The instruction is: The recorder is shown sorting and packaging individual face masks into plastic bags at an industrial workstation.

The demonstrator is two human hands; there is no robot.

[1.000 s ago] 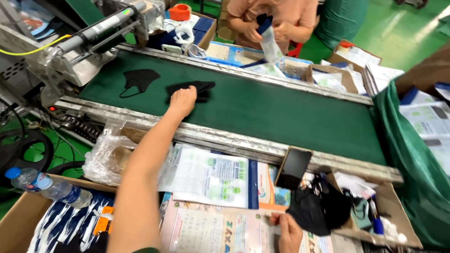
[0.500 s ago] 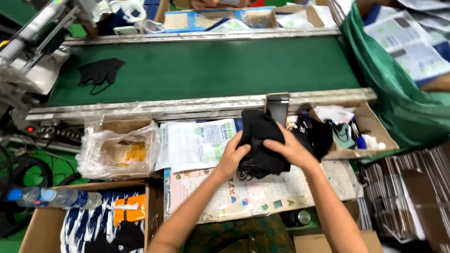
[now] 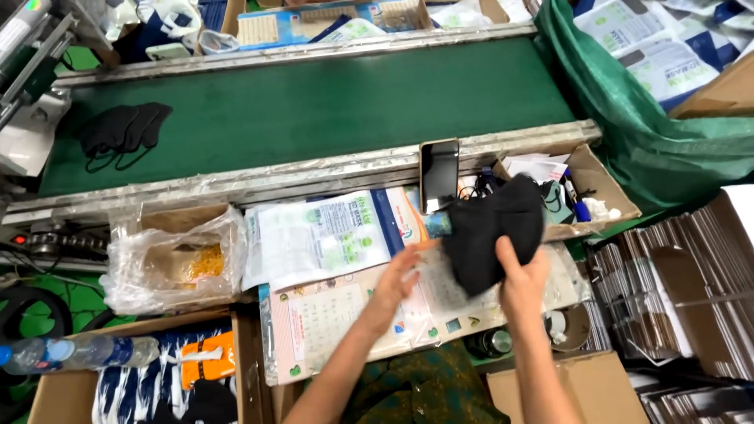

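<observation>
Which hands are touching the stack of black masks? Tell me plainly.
Right hand: touching. The head view shows its fingers clamped on the black masks. Left hand: apart, open, with the printed bag showing between it and the masks.

Black masks (image 3: 493,232); green conveyor belt (image 3: 330,102); blue-white patterned packs (image 3: 126,396).

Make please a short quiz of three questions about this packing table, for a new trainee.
1. True or false: the right hand holds a stack of black masks.
2. Where lies the other bunch of black masks? A) on the green belt B) in a box
3. What stands upright against the belt's rail, near the held masks?

Key: 1 true. 2 A. 3 a phone with a dark screen.
</observation>
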